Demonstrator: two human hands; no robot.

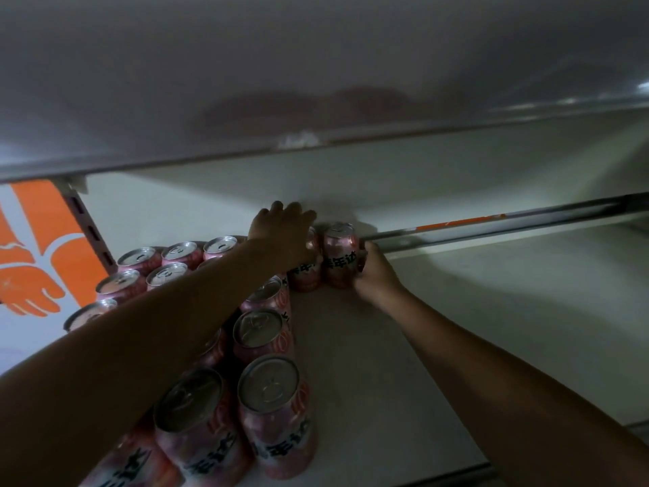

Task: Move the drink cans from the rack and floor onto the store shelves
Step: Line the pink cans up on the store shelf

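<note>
Cans [260, 332] are standing upright in pink rows on the shelf [456, 328], filling its side from 7 o'clock up to 10 o'clock in the head view. Two more are standing side by side, touching, near the middle of the view, at the back of the shelf by the rear wall. The left hand [281, 233] is reaching over the rows and covering the top of the left can [306, 275], its fingers curling over the lid and its thumb pressing on the can's side. The right hand [377, 275] is reaching in from 4 o'clock and gripping the right can [339, 261], fingers wrapping round its 3 o'clock side. A metal rail [491, 223] is running from these two cans toward 2 o'clock. An upper shelf [316, 82] is hanging close overhead at 12 o'clock. An orange sign [42, 247] is showing at 9 o'clock, beside a slotted upright [91, 233].
</note>
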